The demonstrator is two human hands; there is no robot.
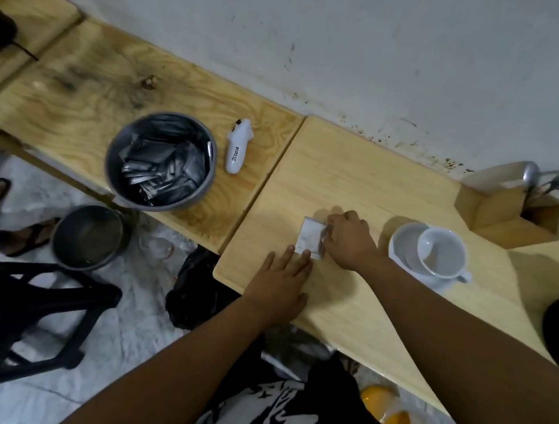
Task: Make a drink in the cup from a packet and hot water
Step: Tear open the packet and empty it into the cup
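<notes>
A white square packet (309,236) lies flat on the light wooden table (337,169). My right hand (350,239) curls over the packet's right edge and pinches it. My left hand (283,276) lies flat on the table with its fingertips pressing the packet's lower left corner. A white cup (443,252) stands empty on a white saucer (398,246) just right of my right hand. No kettle or water is in view.
A grey metal bowl (160,161) full of silvery packets sits on the darker board at left, beside a white handheld device (237,150). A wooden holder (511,218) with spoons stands at far right. Another metal bowl (89,235) and a black stool (36,313) are on the floor.
</notes>
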